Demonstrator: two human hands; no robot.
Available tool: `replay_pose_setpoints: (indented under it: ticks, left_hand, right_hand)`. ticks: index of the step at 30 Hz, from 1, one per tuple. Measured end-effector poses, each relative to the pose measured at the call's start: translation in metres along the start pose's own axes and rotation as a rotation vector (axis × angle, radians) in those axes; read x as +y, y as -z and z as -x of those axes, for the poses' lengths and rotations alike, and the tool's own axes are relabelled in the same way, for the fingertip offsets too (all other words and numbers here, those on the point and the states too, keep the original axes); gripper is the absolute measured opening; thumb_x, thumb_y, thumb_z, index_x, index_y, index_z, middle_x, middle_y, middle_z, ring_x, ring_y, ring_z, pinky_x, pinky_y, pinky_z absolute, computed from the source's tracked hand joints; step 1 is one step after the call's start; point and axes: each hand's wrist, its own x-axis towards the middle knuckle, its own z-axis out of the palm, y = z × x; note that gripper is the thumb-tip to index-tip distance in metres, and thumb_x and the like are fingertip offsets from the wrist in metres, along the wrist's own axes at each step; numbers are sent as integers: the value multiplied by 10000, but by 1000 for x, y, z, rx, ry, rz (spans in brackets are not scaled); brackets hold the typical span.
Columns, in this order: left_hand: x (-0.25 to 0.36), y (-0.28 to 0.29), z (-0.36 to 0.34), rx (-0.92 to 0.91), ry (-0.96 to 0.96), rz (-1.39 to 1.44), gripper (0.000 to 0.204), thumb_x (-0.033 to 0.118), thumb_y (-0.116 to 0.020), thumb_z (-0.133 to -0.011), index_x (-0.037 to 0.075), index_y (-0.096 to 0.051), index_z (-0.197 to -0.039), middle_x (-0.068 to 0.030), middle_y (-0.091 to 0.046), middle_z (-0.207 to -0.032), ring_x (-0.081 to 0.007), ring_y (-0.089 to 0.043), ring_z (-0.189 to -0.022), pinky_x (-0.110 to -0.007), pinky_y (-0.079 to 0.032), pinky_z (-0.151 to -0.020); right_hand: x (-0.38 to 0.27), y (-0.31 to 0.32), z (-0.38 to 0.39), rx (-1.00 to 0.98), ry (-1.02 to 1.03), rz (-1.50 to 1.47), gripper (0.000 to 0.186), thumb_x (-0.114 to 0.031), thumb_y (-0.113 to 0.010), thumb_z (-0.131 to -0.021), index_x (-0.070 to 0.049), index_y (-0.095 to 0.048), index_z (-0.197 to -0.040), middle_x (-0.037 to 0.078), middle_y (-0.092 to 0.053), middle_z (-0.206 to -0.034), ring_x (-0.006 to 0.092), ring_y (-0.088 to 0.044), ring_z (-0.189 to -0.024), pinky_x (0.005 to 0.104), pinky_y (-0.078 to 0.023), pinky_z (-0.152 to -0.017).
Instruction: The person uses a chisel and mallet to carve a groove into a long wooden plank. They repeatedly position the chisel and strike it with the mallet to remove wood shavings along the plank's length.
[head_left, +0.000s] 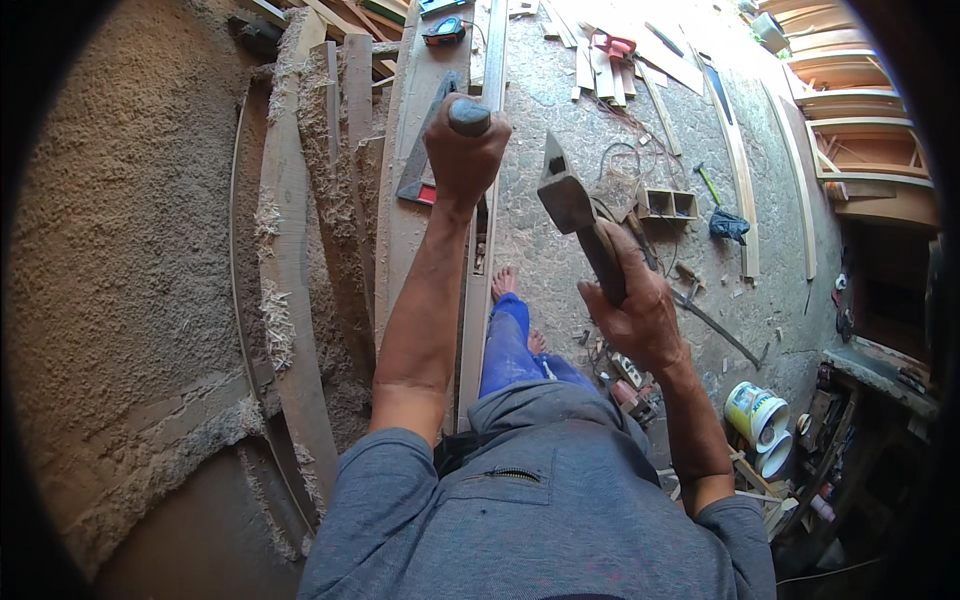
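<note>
My left hand [465, 155] is closed around the thick, rounded handle of a chisel [469, 117], held upright over a long, narrow wooden beam [472, 330]. The fist hides the chisel's blade. Just below the wrist, a slot with chips in it shows in the beam's top. My right hand [640, 310] grips the dark handle of a hatchet [568, 204], raised to the right of the chisel and apart from it. The hatchet's head has a blocky end and a flared, pointed blade. A carpenter's square [420, 165] with a red patch lies left of my left hand.
A tape measure [445, 31] lies on the board beyond. Shavings cling to planks [290, 250] along the left wall. On the floor are a red power tool [613, 46] among offcuts, a small two-compartment wooden box [667, 204], an iron bar [720, 328] and a white bucket [752, 410].
</note>
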Motion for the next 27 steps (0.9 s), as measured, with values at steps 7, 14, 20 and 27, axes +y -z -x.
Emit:
replay_pose_setpoints:
  ticks: [7, 14, 20, 27]
  left_hand:
    - [-11, -9, -4, -11, -328, -118, 218, 158, -795, -859, 39, -701, -1016, -62, -742, -1004, -183, -708, -921, -344, -568, -827]
    - [-12, -17, -9, 38, -95, 127, 150, 121, -768, -829, 69, -730, -965, -99, -760, -918, -234, -748, -862, -357, -582, -779]
    - [-11, -9, -25, -72, 143, -81, 126, 125, -746, -771, 62, -678, -856, -133, -729, -756, -237, -743, -733, -362, -597, -710]
    - [-39, -25, -42, -111, 330, 28, 169, 188, -738, -739, 47, -724, -831, -131, -757, -777, -244, -759, -758, -383, -599, -731]
  right_hand:
    - [-67, 22, -111, -121, 195, 519, 648, -60, -676, -930, -125, -409, -1516, 235, -711, -1051, 386, -740, -849, 495, -584, -676]
    - [-40, 20, -147, -305, 197, 547, 662, -82, -703, -897, -136, -433, -1499, 185, -710, -926, 357, -723, -789, 532, -567, -740]
    - [-52, 17, -218, -126, 180, 397, 602, -219, -755, -922, -106, -505, -1457, 160, -730, -958, 264, -710, -757, 446, -581, -760]
    - [-59, 35, -178, 5, 291, 226, 631, -221, -774, -876, -131, -542, -1456, 157, -724, -1050, 268, -707, -970, 437, -544, -882]
